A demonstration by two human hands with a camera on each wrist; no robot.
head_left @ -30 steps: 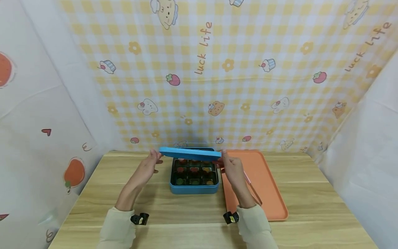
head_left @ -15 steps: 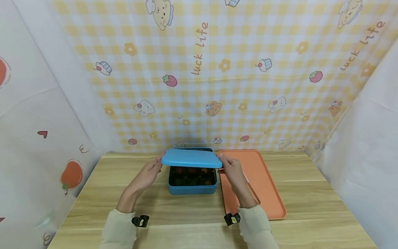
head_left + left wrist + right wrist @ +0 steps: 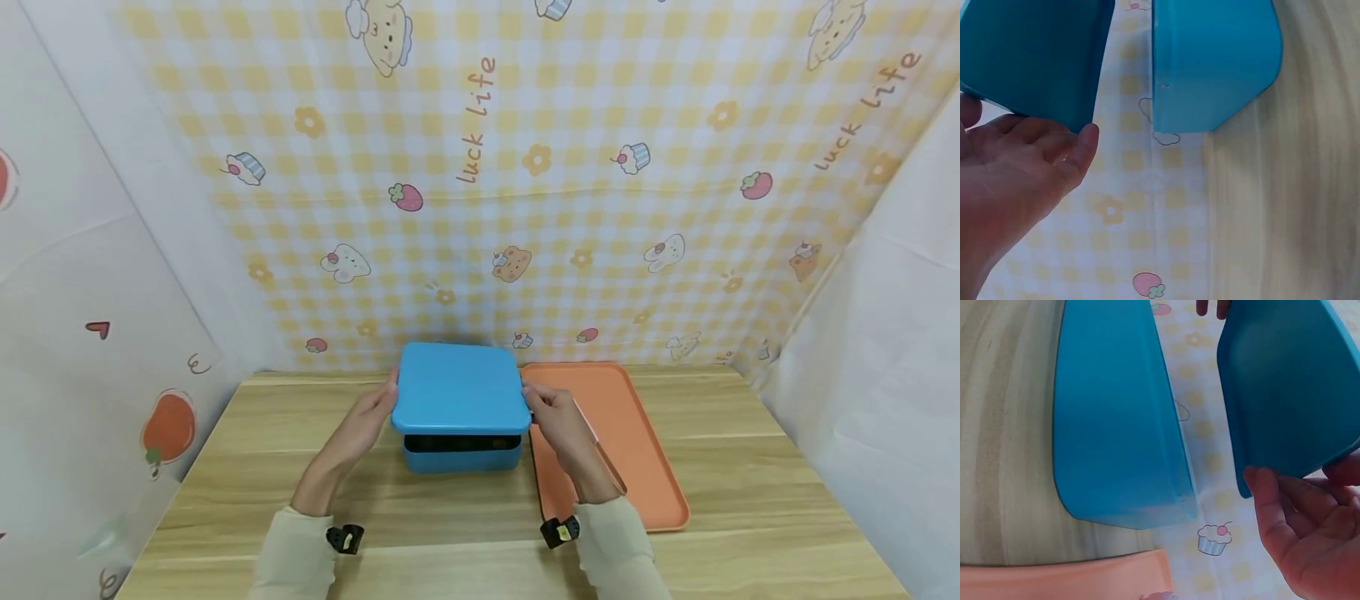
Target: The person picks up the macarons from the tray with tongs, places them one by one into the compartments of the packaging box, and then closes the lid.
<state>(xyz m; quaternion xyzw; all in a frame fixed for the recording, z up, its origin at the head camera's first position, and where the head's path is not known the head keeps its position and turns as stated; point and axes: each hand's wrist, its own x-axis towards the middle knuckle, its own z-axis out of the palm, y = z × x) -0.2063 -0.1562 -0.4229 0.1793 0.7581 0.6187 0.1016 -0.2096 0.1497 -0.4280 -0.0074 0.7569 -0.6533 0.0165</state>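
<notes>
A blue rectangular lid [image 3: 461,390] is held level above a blue box [image 3: 462,462], covering most of its opening in the head view. My left hand [image 3: 367,419] grips the lid's left edge, fingers under it and thumb at the rim. On the opposite edge, my right hand [image 3: 557,421] pinches the lid the same way. Both wrist views show a gap between the lid's underside [image 3: 1291,387] and the box wall [image 3: 1113,412]. Only a dark strip of the box's inside shows at its front; the contents are hidden.
An orange tray [image 3: 660,492] lies right of the box, partly under my right forearm. On it rests a thin pink-and-brown utensil [image 3: 611,467]. The wooden table [image 3: 442,517] meets a yellow checked cloth [image 3: 480,217] behind the box.
The lid has tipped from steeply slanted to nearly level, its top now facing up, and come lower over the box. The coloured contents seen earlier are now covered. Both hands keep their grip.
</notes>
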